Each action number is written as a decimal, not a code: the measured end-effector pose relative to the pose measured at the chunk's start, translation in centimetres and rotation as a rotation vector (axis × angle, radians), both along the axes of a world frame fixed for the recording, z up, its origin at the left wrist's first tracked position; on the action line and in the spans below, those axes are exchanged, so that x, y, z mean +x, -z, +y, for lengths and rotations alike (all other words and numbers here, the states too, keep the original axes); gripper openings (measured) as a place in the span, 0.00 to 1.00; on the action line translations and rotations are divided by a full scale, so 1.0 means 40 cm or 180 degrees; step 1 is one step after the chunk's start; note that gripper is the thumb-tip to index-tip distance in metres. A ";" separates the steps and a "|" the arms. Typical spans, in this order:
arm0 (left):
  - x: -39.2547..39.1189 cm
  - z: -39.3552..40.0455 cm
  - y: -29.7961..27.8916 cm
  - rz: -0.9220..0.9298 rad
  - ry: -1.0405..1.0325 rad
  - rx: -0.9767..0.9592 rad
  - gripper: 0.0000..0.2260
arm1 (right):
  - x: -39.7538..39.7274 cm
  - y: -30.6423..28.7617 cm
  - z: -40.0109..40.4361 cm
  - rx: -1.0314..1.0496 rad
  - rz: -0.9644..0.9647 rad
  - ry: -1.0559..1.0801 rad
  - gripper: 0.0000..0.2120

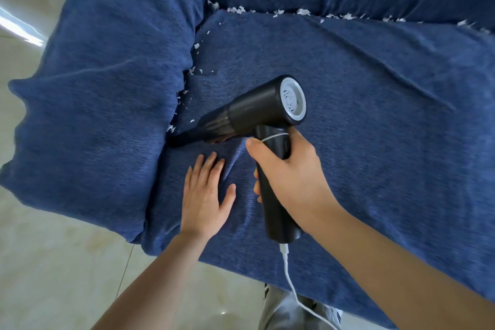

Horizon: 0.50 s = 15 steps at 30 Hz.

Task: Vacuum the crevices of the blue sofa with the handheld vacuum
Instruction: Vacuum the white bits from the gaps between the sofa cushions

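Observation:
A blue sofa (361,83) fills the view, its armrest (107,75) at the left. My right hand (289,169) grips the handle of a black handheld vacuum (257,112). Its narrow nozzle (184,139) points left into the crevice between seat and armrest. My left hand (205,193) lies flat on the seat cushion just below the nozzle, fingers straight. White paper scraps (184,94) sit along the armrest crevice above the nozzle, and more scraps (302,12) line the crevice under the backrest.
A white cable (290,281) hangs from the bottom of the vacuum handle, running down past the seat's front edge. Pale tiled floor (53,262) lies to the left and below. A grey trouser leg and a shoe (294,311) show at the bottom.

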<state>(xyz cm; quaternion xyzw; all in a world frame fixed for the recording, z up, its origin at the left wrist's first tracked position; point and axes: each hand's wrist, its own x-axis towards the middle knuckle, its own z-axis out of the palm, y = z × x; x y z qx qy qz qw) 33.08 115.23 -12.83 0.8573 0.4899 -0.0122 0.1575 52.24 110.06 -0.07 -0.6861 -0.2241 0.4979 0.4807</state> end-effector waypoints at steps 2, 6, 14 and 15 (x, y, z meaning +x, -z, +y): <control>0.001 0.030 -0.003 -0.0037 0.0196 0.0006 0.28 | 0.004 0.002 0.007 0.0001 0.0008 -0.0028 0.10; 0.005 0.094 0.011 0.0228 0.0483 -0.0064 0.31 | 0.010 0.003 0.019 0.0000 0.0054 -0.0024 0.09; 0.015 0.063 0.048 0.0419 0.0401 0.0002 0.37 | -0.021 0.005 0.064 0.0001 0.0035 -0.0038 0.09; 0.016 0.063 0.047 0.0420 0.0396 0.0001 0.37 | -0.021 0.006 0.062 -0.0024 0.0035 -0.0043 0.09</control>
